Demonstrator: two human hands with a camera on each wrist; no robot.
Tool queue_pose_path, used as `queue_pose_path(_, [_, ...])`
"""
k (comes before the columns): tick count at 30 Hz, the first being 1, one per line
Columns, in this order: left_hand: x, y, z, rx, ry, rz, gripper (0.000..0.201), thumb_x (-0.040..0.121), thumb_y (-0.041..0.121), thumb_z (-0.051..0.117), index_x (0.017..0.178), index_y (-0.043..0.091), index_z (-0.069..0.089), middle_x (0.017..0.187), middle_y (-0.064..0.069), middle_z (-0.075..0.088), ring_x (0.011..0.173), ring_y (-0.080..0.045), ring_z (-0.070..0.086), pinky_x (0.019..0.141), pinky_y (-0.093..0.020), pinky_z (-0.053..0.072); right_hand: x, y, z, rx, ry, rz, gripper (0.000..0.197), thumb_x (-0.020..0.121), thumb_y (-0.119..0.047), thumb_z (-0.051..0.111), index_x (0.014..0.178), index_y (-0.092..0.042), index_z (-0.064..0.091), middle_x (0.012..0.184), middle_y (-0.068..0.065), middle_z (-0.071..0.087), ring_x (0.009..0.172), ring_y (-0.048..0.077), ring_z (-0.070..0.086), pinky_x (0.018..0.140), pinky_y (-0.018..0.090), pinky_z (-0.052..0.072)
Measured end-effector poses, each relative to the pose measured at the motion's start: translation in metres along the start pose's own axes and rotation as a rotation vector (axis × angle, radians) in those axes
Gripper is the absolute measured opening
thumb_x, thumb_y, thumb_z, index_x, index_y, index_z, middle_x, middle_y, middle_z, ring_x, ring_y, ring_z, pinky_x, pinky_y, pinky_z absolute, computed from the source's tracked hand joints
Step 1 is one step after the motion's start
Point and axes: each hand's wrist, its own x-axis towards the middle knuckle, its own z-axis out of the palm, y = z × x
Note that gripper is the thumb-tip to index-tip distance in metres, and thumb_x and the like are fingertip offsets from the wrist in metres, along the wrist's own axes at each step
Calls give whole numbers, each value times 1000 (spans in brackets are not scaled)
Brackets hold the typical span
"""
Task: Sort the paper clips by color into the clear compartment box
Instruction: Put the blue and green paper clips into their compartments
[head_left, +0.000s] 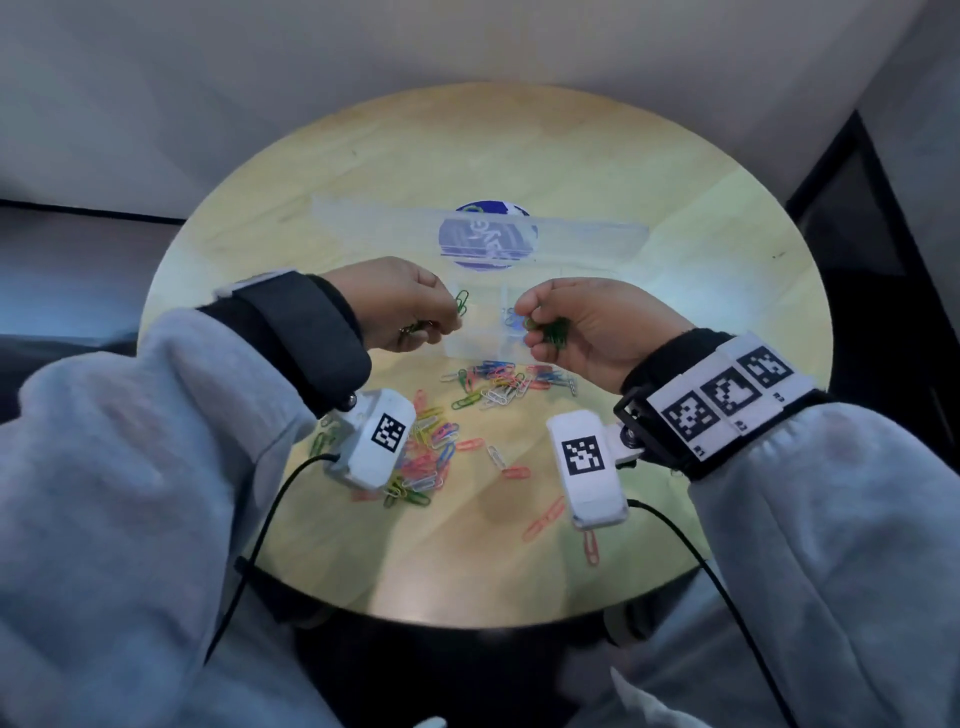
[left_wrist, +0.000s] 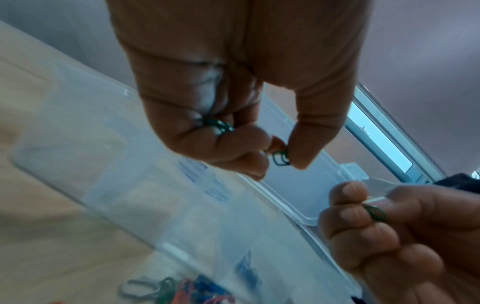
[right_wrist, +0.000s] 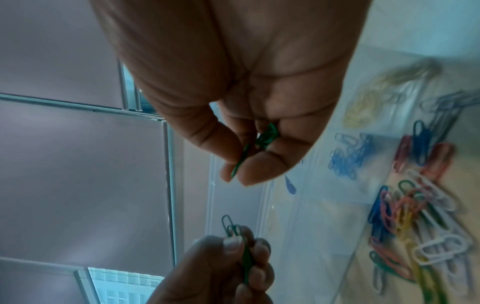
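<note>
Both hands hover over the clear compartment box on the round table. My left hand pinches green paper clips between thumb and fingers, seen close in the left wrist view. My right hand pinches one green clip at its fingertips and cups a bunch of green clips in the palm. The box holds blue clips in one compartment and yellow clips in another. Its clear lid lies open behind.
A loose pile of mixed clips lies just in front of the box, and a second pile sits nearer, under my left wrist. Stray red clips lie toward the wooden table's front edge.
</note>
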Motion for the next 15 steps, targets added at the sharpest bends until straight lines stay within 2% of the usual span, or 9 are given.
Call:
queue_pose_path(3, [8,6,-2,-26,23,-34,26,85,1,59,61,10,54,66,-7,56,50,-10,49,40,-12,38,10,-4,4,99,23,13,27,90,10,36,79,-1,58,72,10,49,58,17,50,50,18,53])
queue_pose_path(7, [20,10,-3,25,62,-46,22,82,6,64,63,13,55,72,-7,55,59,-13,52,51,-18,40,21,-12,5,299,24,51,25,90,8,32,87,4,56,88,18,53,78,27,59,65,24,58])
queue_pose_path(9, [25,13,-4,36,75,-40,22,81,8,67,63,14,55,71,-6,56,60,-13,54,54,-20,41,26,-16,6,347,8,69,25,89,4,29,92,3,55,95,18,53,86,27,58,68,24,56])
queue_pose_path(12, [31,19,-4,30,86,-15,19,79,10,70,66,15,57,70,-4,57,60,-12,55,58,-20,47,34,-16,10,405,-23,81,30,86,4,27,105,3,49,96,17,48,84,25,51,72,26,47])
queue_pose_path(15, [35,23,-2,-58,88,31,14,81,8,68,75,14,57,78,-6,57,66,-14,57,75,-24,53,37,-15,13,424,-44,81,32,85,4,26,109,1,46,102,17,43,83,24,48,74,27,45])
